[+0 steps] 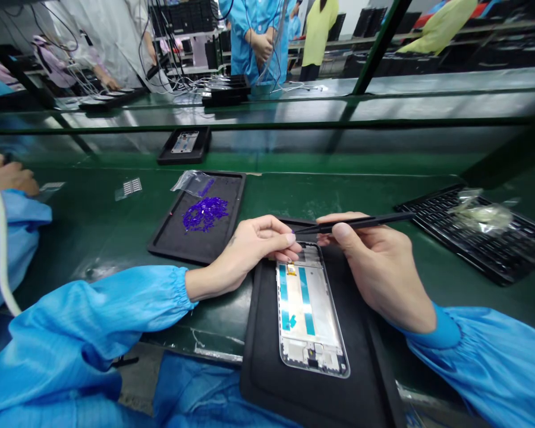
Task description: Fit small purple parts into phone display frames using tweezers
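A phone frame (310,312) with teal strips lies face up in a black tray (267,368) right in front of me. My left hand (249,249) is pinched at the frame's top left edge, fingers pressed together; what they hold is too small to make out. My right hand (378,267) grips black tweezers (361,223), tips pointing left toward my left fingertips above the frame's top end. Left of my hands, another black tray (232,190) carries a heap of small purple parts (205,213) and a clear bag (194,180).
A black gridded tray (508,249) with clear plastic wrap (481,215) sits at the right. A small tray with a phone frame (185,144) rests on the far belt. Another worker's hand (9,175) is at the left edge. People in blue and yellow coats stand beyond the bench.
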Action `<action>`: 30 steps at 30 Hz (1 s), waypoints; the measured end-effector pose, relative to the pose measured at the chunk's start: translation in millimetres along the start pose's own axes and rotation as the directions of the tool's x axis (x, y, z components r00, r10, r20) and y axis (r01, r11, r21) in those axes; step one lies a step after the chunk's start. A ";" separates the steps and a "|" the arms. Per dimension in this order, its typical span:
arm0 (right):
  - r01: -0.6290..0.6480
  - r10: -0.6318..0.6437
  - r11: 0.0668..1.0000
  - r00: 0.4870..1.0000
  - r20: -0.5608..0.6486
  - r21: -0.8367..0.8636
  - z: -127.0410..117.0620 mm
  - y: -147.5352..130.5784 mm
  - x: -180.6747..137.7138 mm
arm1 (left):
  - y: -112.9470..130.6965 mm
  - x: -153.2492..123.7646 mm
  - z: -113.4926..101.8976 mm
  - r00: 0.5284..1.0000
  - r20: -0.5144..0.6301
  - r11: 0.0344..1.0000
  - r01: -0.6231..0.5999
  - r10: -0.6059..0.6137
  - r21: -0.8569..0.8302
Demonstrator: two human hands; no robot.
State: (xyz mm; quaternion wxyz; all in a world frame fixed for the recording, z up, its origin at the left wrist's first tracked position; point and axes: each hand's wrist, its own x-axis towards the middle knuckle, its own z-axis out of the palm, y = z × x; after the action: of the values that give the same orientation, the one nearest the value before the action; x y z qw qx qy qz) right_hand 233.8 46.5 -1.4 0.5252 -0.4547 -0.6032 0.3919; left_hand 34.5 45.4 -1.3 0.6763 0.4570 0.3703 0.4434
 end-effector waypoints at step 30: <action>-0.064 0.062 0.997 0.997 0.054 0.037 0.0 -6.9 2.9 | 9.1 14.2 -15.0 0.978 0.178 0.988 0.089 -0.111 0.130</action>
State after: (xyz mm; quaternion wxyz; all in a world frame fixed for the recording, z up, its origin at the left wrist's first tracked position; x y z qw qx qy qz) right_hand 232.8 47.3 5.9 0.5050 -0.4526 -0.5946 0.4319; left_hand 23.2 64.8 1.3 0.7003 0.5171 0.3546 0.3412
